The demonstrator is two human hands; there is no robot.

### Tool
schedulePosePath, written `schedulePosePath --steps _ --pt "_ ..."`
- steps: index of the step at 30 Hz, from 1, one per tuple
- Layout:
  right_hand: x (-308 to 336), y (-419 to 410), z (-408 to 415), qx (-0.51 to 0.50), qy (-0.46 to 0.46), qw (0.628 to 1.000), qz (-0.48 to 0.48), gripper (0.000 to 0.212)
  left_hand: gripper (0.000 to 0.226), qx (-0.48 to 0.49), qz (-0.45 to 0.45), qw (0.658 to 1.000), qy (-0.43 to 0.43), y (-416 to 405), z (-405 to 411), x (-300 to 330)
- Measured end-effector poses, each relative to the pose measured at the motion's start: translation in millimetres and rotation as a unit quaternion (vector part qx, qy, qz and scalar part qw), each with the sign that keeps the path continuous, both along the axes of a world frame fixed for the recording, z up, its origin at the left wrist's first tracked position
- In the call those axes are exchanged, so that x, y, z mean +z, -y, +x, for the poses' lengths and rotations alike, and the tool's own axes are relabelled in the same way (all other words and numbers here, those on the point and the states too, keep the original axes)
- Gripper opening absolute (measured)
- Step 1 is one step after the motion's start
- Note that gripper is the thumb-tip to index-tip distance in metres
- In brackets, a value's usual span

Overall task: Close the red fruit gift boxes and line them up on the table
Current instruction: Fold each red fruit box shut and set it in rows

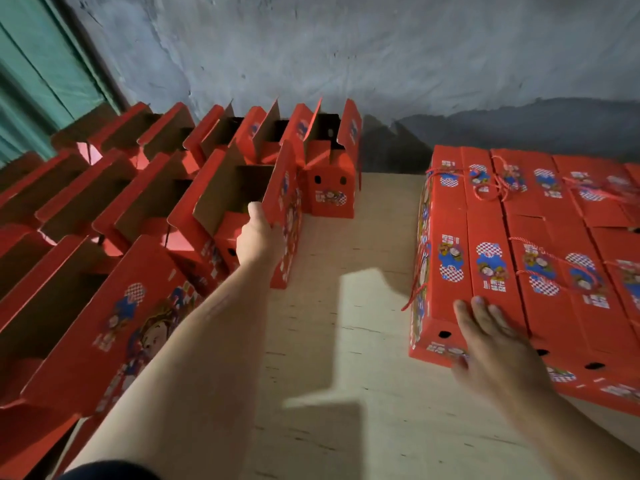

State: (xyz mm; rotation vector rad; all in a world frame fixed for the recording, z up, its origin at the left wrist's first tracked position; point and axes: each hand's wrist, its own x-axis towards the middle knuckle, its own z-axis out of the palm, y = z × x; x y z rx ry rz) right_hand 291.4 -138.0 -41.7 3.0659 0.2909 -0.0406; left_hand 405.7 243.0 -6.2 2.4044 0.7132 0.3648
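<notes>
Several open red fruit gift boxes (145, 216) with raised flaps stand in rows on the left of the table. My left hand (258, 237) reaches forward and grips the right side panel of one open box (285, 216) in the middle row, thumb inside its brown interior. On the right, several closed red boxes (540, 244) lie packed side by side, some with red cord handles on top. My right hand (491, 337), fingers spread and straight, rests flat on the near left closed box (446, 271).
A pale wooden table (346, 334) runs between the two groups of boxes. One more open box (332, 181) stands at the back by the grey concrete wall (346, 57). A green door (38, 71) is at the far left.
</notes>
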Motion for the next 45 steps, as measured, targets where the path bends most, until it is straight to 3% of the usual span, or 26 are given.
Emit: schedulePosePath --steps 8,12,15,18,21,23,26,28,31,37,38,40,42,45 --pt "11.9 -6.2 -2.6 -0.021 -0.078 0.996 -0.028 0.097 0.023 0.007 -0.127 0.992 -0.018 79.7 -75.4 8.4" --pt "36.0 0.5 7.1 -0.015 -0.157 0.984 0.083 0.092 0.018 -0.009 -0.149 0.988 -0.045 135.5 -132.0 2.0" --pt "47.0 13.1 2.2 -0.010 -0.184 0.966 0.181 0.076 0.021 -0.034 -0.162 0.984 -0.065 175.8 -170.3 3.9" --pt "39.7 21.9 -31.8 -0.041 -0.174 0.907 0.382 0.063 0.024 -0.068 -0.143 0.983 -0.098 209.9 -210.0 4.3" --pt "35.3 16.4 -91.4 -0.091 -0.207 0.795 0.563 0.079 0.038 -0.108 -0.128 0.979 -0.118 246.4 -253.8 6.3" --pt "35.6 17.8 -130.7 -0.103 -0.241 0.739 0.621 0.083 0.048 -0.121 -0.139 0.976 -0.117 270.0 -283.9 11.5" --pt "38.2 33.0 -172.0 -0.102 -0.282 0.696 0.652 0.055 0.048 -0.141 -0.168 0.968 -0.120 298.9 -327.1 15.2" --pt "46.1 46.2 -189.1 -0.092 -0.277 0.680 0.673 0.047 0.044 -0.174 -0.139 0.966 -0.132 323.0 -357.4 12.3" --pt "60.8 69.3 -213.0 -0.098 -0.239 0.694 0.672 0.058 0.028 -0.220 -0.098 0.958 -0.156 357.0 -399.5 17.2" --pt "68.6 121.4 -262.5 -0.159 -0.233 0.738 0.613 0.089 0.030 -0.297 -0.146 0.942 -0.063 347.3 -430.3 55.8" --pt "68.0 126.4 -264.6 -0.167 -0.218 0.759 0.591 0.096 0.028 -0.319 -0.159 0.933 -0.046 345.5 -432.1 61.3" --pt "65.7 134.8 -261.5 -0.133 -0.124 0.840 0.511 0.103 0.031 -0.342 -0.205 0.917 -0.004 339.3 -437.4 67.4" --pt "70.1 134.8 -254.8 -0.032 -0.018 0.917 0.396 0.094 0.031 -0.303 -0.241 0.918 0.085 327.3 -437.1 68.2" --pt "75.5 121.2 -238.7 0.101 0.010 0.976 0.190 0.074 0.038 -0.215 -0.105 0.957 0.161 309.7 -426.9 54.6"
